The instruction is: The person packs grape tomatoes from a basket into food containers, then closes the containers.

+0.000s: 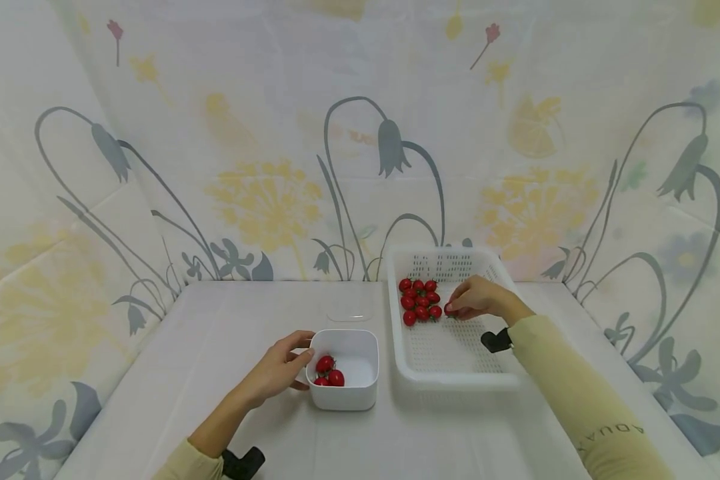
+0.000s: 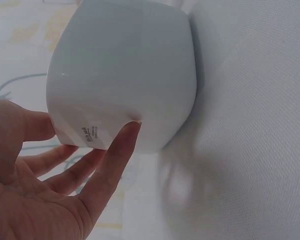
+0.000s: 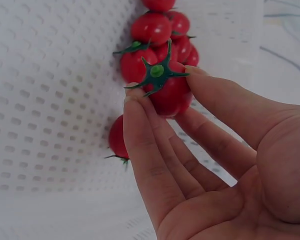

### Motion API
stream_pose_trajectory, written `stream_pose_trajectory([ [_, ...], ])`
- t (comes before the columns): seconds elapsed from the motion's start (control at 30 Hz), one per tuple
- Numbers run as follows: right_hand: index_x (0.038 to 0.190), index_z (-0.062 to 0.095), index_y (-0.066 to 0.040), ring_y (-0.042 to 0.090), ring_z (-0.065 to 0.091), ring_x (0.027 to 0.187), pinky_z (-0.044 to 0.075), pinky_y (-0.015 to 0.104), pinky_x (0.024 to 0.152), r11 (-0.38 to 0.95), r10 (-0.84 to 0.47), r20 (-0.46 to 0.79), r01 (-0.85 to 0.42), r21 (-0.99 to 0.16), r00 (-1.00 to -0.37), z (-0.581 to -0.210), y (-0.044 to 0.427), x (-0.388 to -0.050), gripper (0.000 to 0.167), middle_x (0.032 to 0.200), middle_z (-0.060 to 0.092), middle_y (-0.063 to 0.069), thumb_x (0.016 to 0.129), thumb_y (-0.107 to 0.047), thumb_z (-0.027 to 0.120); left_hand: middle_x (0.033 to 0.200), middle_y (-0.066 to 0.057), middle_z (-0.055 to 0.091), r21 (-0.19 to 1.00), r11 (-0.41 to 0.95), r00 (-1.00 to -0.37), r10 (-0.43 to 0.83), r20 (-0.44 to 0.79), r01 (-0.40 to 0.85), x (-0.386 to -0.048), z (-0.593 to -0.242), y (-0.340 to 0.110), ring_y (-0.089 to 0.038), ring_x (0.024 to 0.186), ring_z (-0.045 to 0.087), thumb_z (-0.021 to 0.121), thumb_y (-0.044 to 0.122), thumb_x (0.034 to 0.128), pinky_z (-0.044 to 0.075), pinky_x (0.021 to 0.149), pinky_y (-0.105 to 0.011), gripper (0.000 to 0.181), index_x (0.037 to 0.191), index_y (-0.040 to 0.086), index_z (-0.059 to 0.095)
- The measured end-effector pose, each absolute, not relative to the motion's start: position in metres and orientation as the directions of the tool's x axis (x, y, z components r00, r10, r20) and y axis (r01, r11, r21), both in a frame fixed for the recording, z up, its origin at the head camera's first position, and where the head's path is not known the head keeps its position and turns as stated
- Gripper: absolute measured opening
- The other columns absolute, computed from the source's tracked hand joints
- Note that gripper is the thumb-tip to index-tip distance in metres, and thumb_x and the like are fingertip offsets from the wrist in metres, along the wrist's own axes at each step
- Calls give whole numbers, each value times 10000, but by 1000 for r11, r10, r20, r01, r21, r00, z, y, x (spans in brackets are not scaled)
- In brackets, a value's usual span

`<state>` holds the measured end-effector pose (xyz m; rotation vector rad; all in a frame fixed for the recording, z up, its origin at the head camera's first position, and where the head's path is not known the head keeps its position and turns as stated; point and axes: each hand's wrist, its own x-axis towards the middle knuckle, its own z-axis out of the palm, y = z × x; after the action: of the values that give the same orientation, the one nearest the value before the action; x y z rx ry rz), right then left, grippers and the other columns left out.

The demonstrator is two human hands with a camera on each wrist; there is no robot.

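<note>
My right hand (image 1: 483, 297) pinches a cherry tomato (image 3: 172, 100) between thumb and fingertips, over the white perforated basket (image 1: 456, 381). In the right wrist view its green stem star faces the camera. Several more cherry tomatoes (image 1: 421, 301) lie grouped on the basket's left side, just left of that hand. To the left of the basket stands a small white box (image 1: 345, 399) with three red cherry tomatoes (image 1: 336, 378) visible inside. The left hand (image 1: 279, 370) touches the box's left side with extended fingers (image 2: 110, 165), its thumb near the upper edge.
Both containers stand on a white-covered table (image 1: 204, 347). A clear flat piece (image 1: 349, 318), perhaps a lid, lies behind the box. A flower-printed cloth (image 1: 264, 120) hangs behind the table and along both sides. Dark straps or mounts (image 1: 243, 463) are at the wrists.
</note>
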<state>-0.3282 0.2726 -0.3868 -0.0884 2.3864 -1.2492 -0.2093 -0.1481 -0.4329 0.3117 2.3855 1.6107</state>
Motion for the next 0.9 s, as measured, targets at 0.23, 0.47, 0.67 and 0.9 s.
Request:
stream_pose_trajectory([
  [0.23,1201,600,193,159,705,767,632,380,831,514,-308,-330,136,-847,-892,-380,270,-317,337,921,727,132,954,-23,676,1466,-273,485,933,356,-944,321,-77,45,-209,-432,-149,-425,1181,615,551,155,1060,644,700,-463,431,1470,48,473],
  [0.47,1228,585,206,173,717,785,623,397,862,487,-345,-322,125,-864,-882,-378,267,-305,379,955,724,140,960,-43,681,1463,-286,478,936,348,-939,335,-79,46,-209,-431,-149,-455,1198,600,538,152,1066,644,700,-462,428,1473,41,464],
  [0.67,1234,586,196,206,734,842,619,402,873,464,-389,-302,98,-880,-870,-376,262,-296,394,1004,741,137,958,-64,694,1457,-289,483,938,342,-937,341,-77,48,-208,-430,-149,-441,1184,612,536,149,1067,644,704,-468,419,1466,39,471],
  [0.9,1182,636,156,262,736,892,619,401,877,469,-436,-270,39,-882,-858,-367,245,-285,337,1023,717,153,946,-76,706,1455,-276,490,930,364,-941,329,-80,48,-209,-430,-149,-422,1177,618,540,157,1065,645,695,-452,421,1466,47,475],
])
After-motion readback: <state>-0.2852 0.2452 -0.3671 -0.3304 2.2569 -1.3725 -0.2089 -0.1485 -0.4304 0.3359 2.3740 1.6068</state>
